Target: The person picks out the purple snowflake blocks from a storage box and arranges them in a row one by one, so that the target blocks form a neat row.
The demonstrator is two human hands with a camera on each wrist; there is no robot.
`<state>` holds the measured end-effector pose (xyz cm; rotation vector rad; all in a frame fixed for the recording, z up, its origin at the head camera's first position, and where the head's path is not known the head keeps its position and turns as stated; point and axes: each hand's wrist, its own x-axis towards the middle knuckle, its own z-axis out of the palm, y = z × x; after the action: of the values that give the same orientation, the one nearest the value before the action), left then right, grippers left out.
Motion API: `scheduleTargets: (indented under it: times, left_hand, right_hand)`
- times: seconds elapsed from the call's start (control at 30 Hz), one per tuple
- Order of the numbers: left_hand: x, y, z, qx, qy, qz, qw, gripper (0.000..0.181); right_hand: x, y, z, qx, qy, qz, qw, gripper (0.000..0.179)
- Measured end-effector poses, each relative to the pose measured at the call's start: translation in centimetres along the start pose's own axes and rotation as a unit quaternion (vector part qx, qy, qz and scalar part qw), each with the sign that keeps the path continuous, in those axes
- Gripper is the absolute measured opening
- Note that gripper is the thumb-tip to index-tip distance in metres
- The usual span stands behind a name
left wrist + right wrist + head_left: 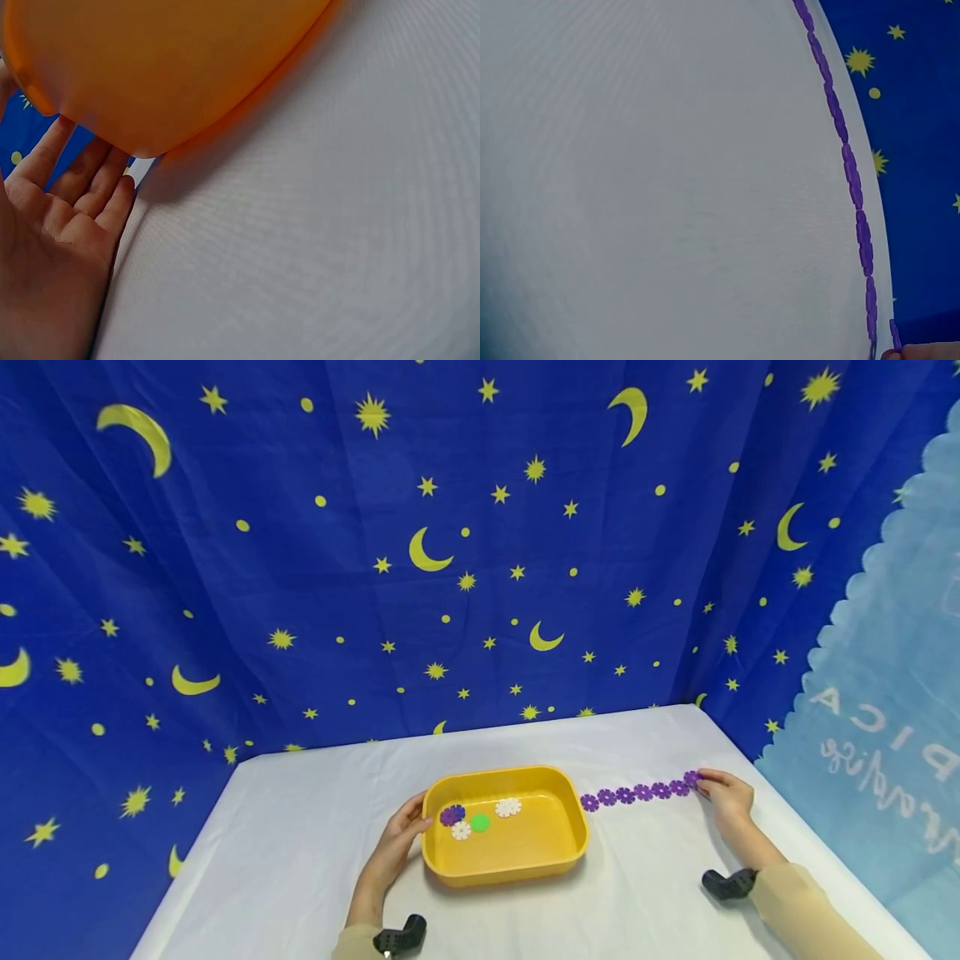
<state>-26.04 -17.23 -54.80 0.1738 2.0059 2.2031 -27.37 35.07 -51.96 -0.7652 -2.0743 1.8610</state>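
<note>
At the table's middle stands a yellow plastic tray (pixel 510 874) with rounded corners. My left hand (pixel 397 839) grips its left end, thumb over the rim and fingers against the outer wall; the left wrist view shows these fingers (pixel 112 202) on the tray's wall (pixel 172 75). Between right thumb and fingertips, my right hand (pixel 727 797) pinches a purple snowflake disc (pixel 692 779). That disc is at the right end of a row of purple snowflake discs (pixel 642 792). In the right wrist view the row (pixel 853 176) is seen edge-on, and the pinched disc (pixel 895 334) sits beside its near end.
Inside the tray lie a green disc (pixel 480 822), a white disc (pixel 461 831), more white ones (pixel 508 807) and dark purple ones (pixel 452 815). A white cloth (pixel 315 810) covers the table. Blue star-patterned curtain (pixel 480 593) hangs behind; a light blue cloth (pixel 885 693) hangs at right.
</note>
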Motion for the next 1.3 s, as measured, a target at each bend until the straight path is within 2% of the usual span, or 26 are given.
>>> scheduleTargets:
  times: [0.2, 0.3, 0.53, 0.67, 0.87, 0.93, 1.1, 1.2, 1.3]
  left_hand:
    - [0.1, -0.1, 0.0, 0.002, 0.0, -0.005, 1.0, 0.056]
    - [0.1, -0.1, -0.1, 0.01, -0.001, -0.004, 0.9999, 0.056]
    - [0.1, -0.1, 0.0, 0.002, -0.001, -0.006, 1.0, 0.057]
    - [0.1, -0.1, 0.0, 0.005, -0.001, -0.006, 1.0, 0.056]
    - [0.1, -0.1, -0.1, 0.002, -0.001, -0.009, 1.0, 0.056]
    - [0.1, -0.1, -0.1, 0.002, 0.0, -0.011, 0.9999, 0.056]
    - [0.0, 0.1, -0.1, 0.001, -0.001, -0.008, 1.0, 0.057]
    - [0.0, 0.0, -0.1, 0.003, -0.002, -0.005, 1.0, 0.058]
    - [0.1, -0.1, -0.1, 0.003, -0.004, -0.002, 1.0, 0.058]
  right_hand:
    - [0.6, 0.5, 0.2, -0.022, 0.021, -0.002, 0.9995, 0.038]
    - [0.6, 0.6, 0.3, -0.049, 0.03, -0.006, 0.9983, 0.039]
    - [0.6, 0.5, 0.4, -0.131, 0.058, -0.026, 0.9893, 0.035]
    - [0.3, 0.2, 0.6, -0.145, 0.062, -0.033, 0.987, 0.037]
    - [-0.7, -1.1, 1.1, -0.129, 0.057, -0.038, 0.9893, 0.036]
    - [-1.3, -1.6, 1.5, -0.118, 0.046, -0.05, 0.9907, 0.035]
    - [-2.6, -2.8, 2.6, -0.048, 0.009, -0.072, 0.9962, 0.024]
    - [-3.4, -3.4, 3.4, -0.013, -0.014, -0.068, 0.9975, 0.017]
    - [-4.2, -4.1, 4.2, -0.003, -0.033, -0.072, 0.9969, 0.016]
